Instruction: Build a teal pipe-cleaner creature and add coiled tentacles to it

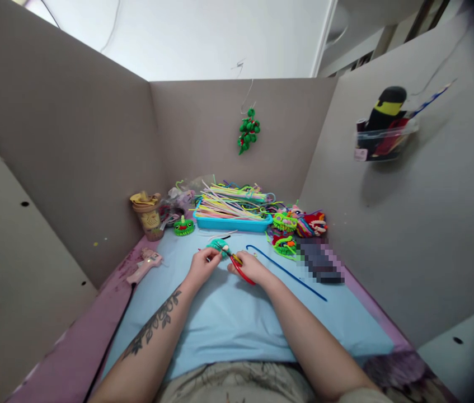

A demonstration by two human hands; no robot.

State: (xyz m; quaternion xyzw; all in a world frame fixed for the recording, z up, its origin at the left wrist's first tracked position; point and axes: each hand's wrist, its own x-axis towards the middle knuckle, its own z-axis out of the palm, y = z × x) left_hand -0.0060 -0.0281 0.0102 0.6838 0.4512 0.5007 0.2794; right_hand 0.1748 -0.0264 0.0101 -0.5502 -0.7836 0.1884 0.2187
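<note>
My left hand (206, 264) is closed in a pinch at the middle of the blue sheet, just below a teal fuzzy piece (215, 243). What its fingertips hold is too small to make out. In my right hand (253, 267) is a pair of pliers (243, 272) with red and yellow handles. The pliers' dark jaws point up and left, close to my left fingertips and the teal piece. To the right of my right hand, a long blue pipe cleaner (289, 273) with a bent end lies on the sheet.
A blue tray (232, 225) heaped with pastel pipe cleaners stands behind. Left are a green fuzzy figure (183, 226), a cup (149, 217) and a pink glue gun (144, 267) with a cord. Right are colourful fuzzy pieces (285, 245) and a blurred dark object (320, 262). Grey panels surround the table.
</note>
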